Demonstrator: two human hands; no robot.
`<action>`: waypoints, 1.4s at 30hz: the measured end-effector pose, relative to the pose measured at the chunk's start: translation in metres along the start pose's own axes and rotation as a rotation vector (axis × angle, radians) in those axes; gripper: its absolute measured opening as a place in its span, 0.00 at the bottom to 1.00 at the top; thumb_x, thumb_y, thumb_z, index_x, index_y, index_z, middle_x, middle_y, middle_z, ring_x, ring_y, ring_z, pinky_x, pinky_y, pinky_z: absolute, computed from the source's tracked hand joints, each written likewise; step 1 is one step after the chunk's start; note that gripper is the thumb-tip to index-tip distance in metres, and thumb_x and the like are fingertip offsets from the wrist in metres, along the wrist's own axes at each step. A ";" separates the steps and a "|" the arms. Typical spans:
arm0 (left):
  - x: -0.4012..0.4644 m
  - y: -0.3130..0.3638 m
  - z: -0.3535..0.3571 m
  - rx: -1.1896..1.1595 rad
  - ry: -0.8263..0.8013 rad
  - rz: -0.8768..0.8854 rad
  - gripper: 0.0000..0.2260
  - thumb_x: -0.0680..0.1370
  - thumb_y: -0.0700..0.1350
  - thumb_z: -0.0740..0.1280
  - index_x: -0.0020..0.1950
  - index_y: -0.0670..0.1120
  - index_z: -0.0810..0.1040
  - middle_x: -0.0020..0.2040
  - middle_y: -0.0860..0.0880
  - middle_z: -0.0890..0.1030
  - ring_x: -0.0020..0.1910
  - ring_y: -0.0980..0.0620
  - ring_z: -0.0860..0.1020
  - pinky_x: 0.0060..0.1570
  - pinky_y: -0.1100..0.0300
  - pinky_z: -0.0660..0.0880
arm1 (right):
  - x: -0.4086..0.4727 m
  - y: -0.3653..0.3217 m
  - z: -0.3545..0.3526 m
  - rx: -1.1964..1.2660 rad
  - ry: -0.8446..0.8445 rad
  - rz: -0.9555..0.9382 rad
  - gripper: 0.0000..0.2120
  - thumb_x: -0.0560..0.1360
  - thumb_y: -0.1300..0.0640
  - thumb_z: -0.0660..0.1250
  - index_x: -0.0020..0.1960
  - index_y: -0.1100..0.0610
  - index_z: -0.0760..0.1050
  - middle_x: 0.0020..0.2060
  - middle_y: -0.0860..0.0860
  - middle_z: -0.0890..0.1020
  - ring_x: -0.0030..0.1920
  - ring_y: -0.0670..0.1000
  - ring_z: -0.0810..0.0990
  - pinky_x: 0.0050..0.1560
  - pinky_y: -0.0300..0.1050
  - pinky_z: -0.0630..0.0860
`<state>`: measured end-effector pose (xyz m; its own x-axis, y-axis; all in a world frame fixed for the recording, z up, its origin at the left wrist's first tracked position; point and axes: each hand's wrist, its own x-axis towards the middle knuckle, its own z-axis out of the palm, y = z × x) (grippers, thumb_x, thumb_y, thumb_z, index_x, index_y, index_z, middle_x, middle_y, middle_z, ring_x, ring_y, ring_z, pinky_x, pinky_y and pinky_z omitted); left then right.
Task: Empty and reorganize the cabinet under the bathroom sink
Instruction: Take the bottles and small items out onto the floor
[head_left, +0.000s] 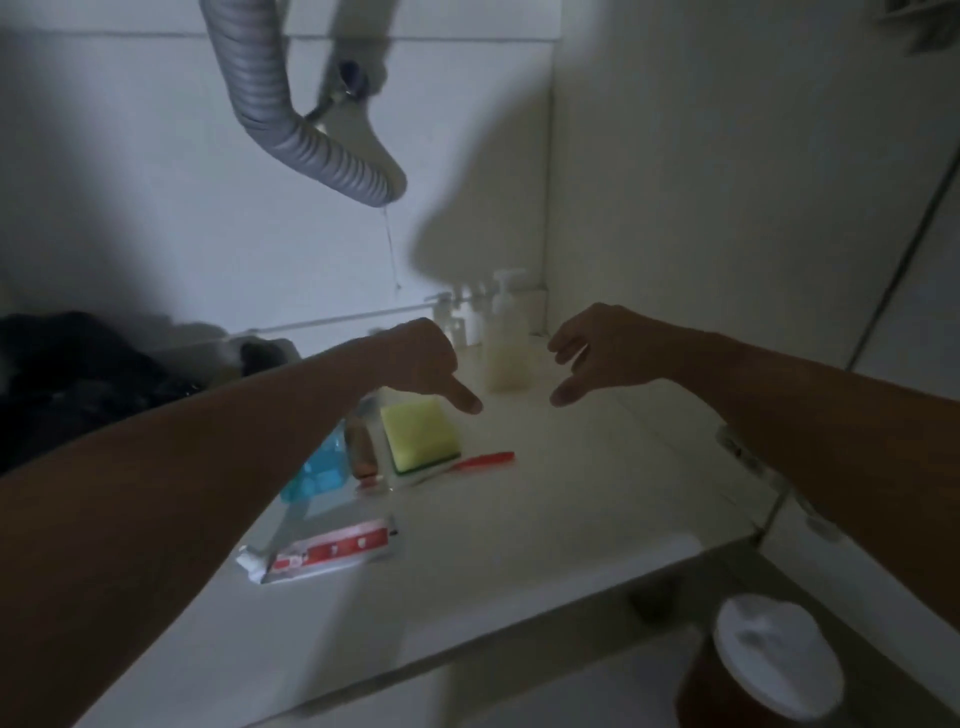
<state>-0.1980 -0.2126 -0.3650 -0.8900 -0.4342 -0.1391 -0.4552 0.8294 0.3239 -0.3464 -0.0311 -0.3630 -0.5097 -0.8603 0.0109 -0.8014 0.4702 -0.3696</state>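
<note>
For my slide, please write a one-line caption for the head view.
Both empty hands, left and right, reach toward a pump bottle behind a yellow sponge, red toothbrush and toothpaste tube.

Single view, head-worn wide-angle camera. Looks forward and down into dim white cabinet floor (545, 519) from just outside open front. Close range: both bare forearms enter from bottom corners, left hand (431, 364) and right hand (597, 353) mid-frame. Grey corrugated drain hose (291, 124) at top edge. No second view.
</note>
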 end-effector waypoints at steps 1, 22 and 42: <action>0.004 -0.011 -0.006 -0.008 0.030 -0.020 0.23 0.64 0.58 0.78 0.50 0.47 0.77 0.49 0.49 0.79 0.47 0.52 0.76 0.52 0.60 0.73 | 0.012 -0.001 0.004 0.000 -0.004 -0.008 0.37 0.62 0.48 0.82 0.66 0.60 0.75 0.57 0.52 0.82 0.48 0.45 0.80 0.50 0.36 0.72; 0.094 -0.102 0.027 -0.395 0.340 -0.183 0.15 0.62 0.37 0.81 0.44 0.44 0.80 0.44 0.47 0.82 0.46 0.43 0.82 0.50 0.50 0.80 | 0.169 0.040 0.080 0.807 0.155 0.226 0.46 0.67 0.68 0.76 0.77 0.48 0.58 0.68 0.50 0.70 0.54 0.57 0.77 0.43 0.49 0.74; -0.051 0.020 -0.004 -0.412 0.072 0.142 0.11 0.65 0.30 0.77 0.35 0.43 0.79 0.25 0.56 0.77 0.24 0.61 0.75 0.27 0.72 0.72 | -0.053 0.003 -0.012 0.483 0.044 -0.045 0.33 0.57 0.69 0.81 0.59 0.54 0.75 0.56 0.48 0.79 0.44 0.50 0.84 0.35 0.44 0.83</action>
<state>-0.1618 -0.1748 -0.3476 -0.9325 -0.3611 -0.0056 -0.2671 0.6792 0.6836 -0.3259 0.0182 -0.3539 -0.4992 -0.8635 0.0721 -0.5915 0.2788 -0.7566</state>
